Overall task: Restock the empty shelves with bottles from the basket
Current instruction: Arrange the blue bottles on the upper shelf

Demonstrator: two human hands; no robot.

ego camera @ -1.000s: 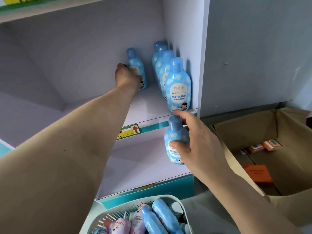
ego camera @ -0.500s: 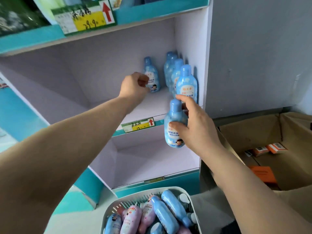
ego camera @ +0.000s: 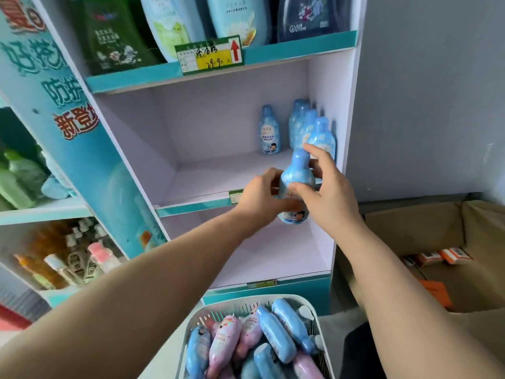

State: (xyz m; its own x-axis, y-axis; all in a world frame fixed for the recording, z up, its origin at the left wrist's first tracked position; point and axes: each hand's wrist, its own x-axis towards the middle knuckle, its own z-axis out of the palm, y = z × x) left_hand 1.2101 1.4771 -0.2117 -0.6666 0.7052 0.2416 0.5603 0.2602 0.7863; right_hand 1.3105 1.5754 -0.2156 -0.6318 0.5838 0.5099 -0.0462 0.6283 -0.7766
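Both hands have one blue bottle point(ego camera: 296, 179) between them, upright in the air just in front of the middle shelf point(ego camera: 207, 181). The left hand point(ego camera: 259, 196) wraps its lower body, and the right hand point(ego camera: 330, 198) grasps the shoulder with fingers point(ego camera: 313, 153) curled by the cap. This looks like a pass to the left hand for placing. That hand should get a firm wrap low on the body before the right lets go. Then set the bottle down flat, label outward, in front of the lone bottle point(ego camera: 269, 132), clear of the row point(ego camera: 323, 135) by the right wall. Counted: one bottle held, one standing alone and what looks like four in the row. The basket point(ego camera: 240, 303) shows at least four blue and three pink, with more likely hidden beneath.
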